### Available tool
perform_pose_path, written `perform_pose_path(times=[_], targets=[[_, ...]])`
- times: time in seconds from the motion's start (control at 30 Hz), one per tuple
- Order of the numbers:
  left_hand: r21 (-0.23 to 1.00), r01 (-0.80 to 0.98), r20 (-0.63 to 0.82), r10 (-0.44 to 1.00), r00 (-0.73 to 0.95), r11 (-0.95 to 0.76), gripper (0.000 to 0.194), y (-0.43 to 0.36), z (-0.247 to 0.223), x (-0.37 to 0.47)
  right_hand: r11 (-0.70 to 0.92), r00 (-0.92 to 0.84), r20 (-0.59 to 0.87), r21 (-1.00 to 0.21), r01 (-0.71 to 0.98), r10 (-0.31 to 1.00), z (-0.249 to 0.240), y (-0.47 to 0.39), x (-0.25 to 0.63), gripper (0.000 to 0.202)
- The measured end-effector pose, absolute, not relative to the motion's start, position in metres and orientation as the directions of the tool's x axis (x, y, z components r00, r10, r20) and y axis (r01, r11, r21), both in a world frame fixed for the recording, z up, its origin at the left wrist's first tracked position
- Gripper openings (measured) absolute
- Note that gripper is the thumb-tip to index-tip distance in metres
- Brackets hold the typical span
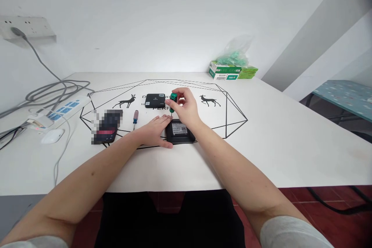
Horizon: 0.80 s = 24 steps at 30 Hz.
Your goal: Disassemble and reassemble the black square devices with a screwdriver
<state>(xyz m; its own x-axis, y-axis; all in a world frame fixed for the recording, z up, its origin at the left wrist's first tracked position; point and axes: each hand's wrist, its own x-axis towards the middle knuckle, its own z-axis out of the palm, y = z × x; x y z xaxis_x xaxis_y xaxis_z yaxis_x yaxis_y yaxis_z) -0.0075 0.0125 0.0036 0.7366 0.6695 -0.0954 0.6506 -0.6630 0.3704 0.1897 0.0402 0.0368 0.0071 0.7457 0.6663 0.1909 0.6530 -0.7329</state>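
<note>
In my right hand [187,106] is a green-handled screwdriver [173,97], held nearly upright between thumb and fingers. Its shaft points down at the far left corner of a flat black set-top box [174,137], which carries a printed label with a code. My left hand [155,130] braces the left side of this box, with fingers at the far corner and the thumb at the near edge. The exact contact of the screwdriver tip is too small to make out. Just behind lies a second, smaller-looking black box [155,100] with stickers.
A second screwdriver [135,119] lies left of my left hand, beside a partly blurred phone [107,127]. Farther left are a white earphone case [52,136], a power strip [65,108] and grey cables [62,82]. Green-and-white cartons [225,70] under a plastic bag [236,54] stand back right.
</note>
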Motion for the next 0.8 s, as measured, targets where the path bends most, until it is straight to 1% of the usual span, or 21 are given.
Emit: perform_pose_path(times=[0.17,0.37,0.53,0.63,0.67,0.73,0.77,0.8], targets=[[0.356,0.662,-0.1,0.677,0.729,-0.66,0.132,0.012,0.003,-0.008,0.669,-0.035,0.672,-0.73,0.141,0.74,0.037,0.039,0.191,0.023],[0.358,0.66,-0.106,0.674,0.731,-0.66,0.134,0.013,0.003,-0.008,0.653,-0.143,0.643,-0.757,0.028,0.752,0.036,0.036,0.194,0.024],[0.366,0.661,-0.11,0.675,0.73,-0.655,0.136,0.013,0.002,-0.008,0.743,-0.054,0.746,-0.649,0.164,0.664,0.039,0.03,0.194,0.026],[0.368,0.665,-0.116,0.678,0.726,-0.649,0.137,0.013,0.002,-0.007,0.776,-0.043,0.781,-0.611,0.155,0.623,0.04,0.026,0.193,0.025],[0.368,0.668,-0.119,0.68,0.723,-0.647,0.137,0.013,0.003,-0.007,0.778,-0.037,0.782,-0.613,0.139,0.623,0.04,0.025,0.193,0.023],[0.369,0.672,-0.12,0.684,0.719,-0.642,0.138,0.013,0.004,-0.007,0.745,-0.012,0.75,-0.656,0.119,0.662,0.039,0.024,0.191,0.011],[0.371,0.672,-0.12,0.685,0.719,-0.641,0.138,0.012,0.005,-0.007,0.715,0.002,0.72,-0.689,0.117,0.694,0.037,0.025,0.19,0.014],[0.373,0.67,-0.118,0.684,0.72,-0.641,0.138,0.012,0.005,-0.006,0.682,0.016,0.688,-0.722,0.118,0.725,0.036,0.025,0.189,0.024]])
